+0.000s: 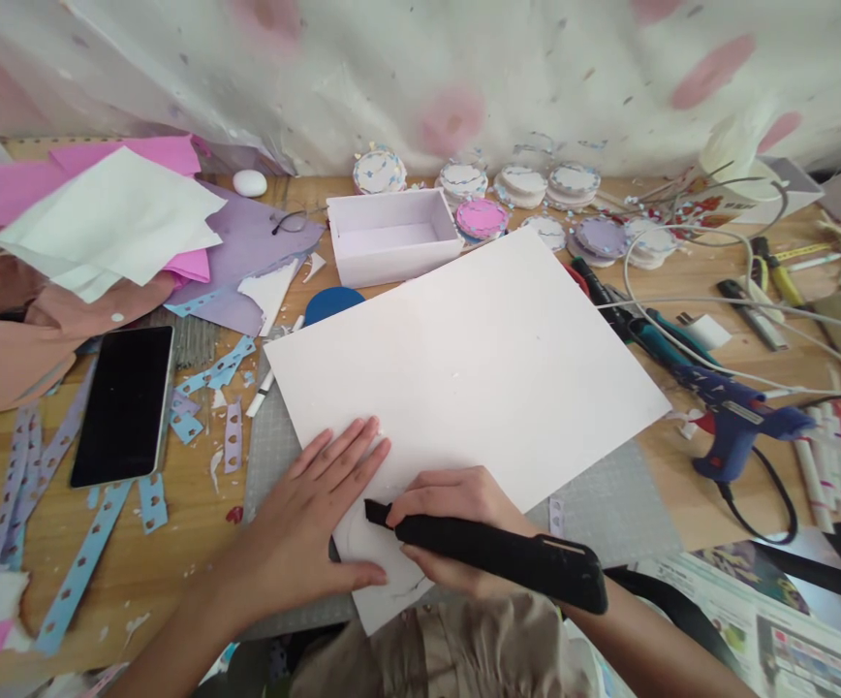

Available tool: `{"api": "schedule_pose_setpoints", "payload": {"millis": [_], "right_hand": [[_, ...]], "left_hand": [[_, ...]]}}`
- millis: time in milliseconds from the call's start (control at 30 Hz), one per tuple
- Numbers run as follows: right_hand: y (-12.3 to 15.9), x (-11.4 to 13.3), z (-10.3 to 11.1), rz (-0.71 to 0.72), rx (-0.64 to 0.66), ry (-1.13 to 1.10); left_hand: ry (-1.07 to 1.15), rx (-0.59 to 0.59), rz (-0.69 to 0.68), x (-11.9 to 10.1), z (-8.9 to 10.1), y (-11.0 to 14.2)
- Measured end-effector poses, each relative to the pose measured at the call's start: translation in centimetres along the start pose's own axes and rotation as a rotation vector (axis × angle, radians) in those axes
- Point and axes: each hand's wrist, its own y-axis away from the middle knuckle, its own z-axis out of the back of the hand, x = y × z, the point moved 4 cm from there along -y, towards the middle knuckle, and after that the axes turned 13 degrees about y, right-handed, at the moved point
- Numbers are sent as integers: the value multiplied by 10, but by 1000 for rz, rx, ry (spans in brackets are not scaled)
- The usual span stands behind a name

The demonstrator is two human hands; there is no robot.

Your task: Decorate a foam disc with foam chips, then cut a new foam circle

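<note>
A large white sheet of board (479,368) lies at a slant over a grey cutting mat (638,499). My left hand (323,509) rests flat on its lower left part, fingers stretched out and thumb apart. My right hand (456,514) is closed around a black utility knife (500,557). The knife's dark blade points left, at the board close to my left hand. Faint curved lines show on the board's near corner. Whether the blade tip touches the board I cannot tell.
A white open box (395,237) and several small decorated round pieces stand behind the board. A blue glue gun (747,417) with cables lies right. Left are a phone (124,405), felt sheets (111,223) and blue paper strips (86,562).
</note>
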Motion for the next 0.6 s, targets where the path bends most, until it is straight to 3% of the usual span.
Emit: {"api": "schedule_pose_setpoints", "payload": {"millis": [167, 367, 467, 600], "right_hand": [[10, -4, 31, -1, -187, -140], [55, -4, 82, -53, -558, -47], [82, -7, 90, -102, -717, -49], [103, -5, 91, -180, -843, -30]], "left_hand": [[62, 54, -44, 4, 2, 5], [22, 176, -159, -15, 7, 19], [-41, 185, -216, -35, 0, 24], [-181, 109, -336, -57, -14, 31]]}}
